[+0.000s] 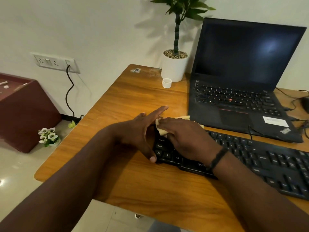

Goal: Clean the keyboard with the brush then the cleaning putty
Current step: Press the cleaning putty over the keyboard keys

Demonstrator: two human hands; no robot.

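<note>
This looks like a small home office or study corner, going by the wooden desk (150, 97) pushed up against a plain white wall and carrying an open black laptop (242, 84) at its far right. In front of the laptop lies a separate black keyboard (267, 161), and just left of the laptop's screen stands a potted plant (174, 64) (white pot, pebbles on top). Well left of the desk, a socket panel (55, 61) on the wall with a black cable (69, 94) hanging down, a dark red cabinet (25, 111) and a little bunch of flowers (48, 136) on the tiled floor give it a lived-in, domestic feel.
</note>
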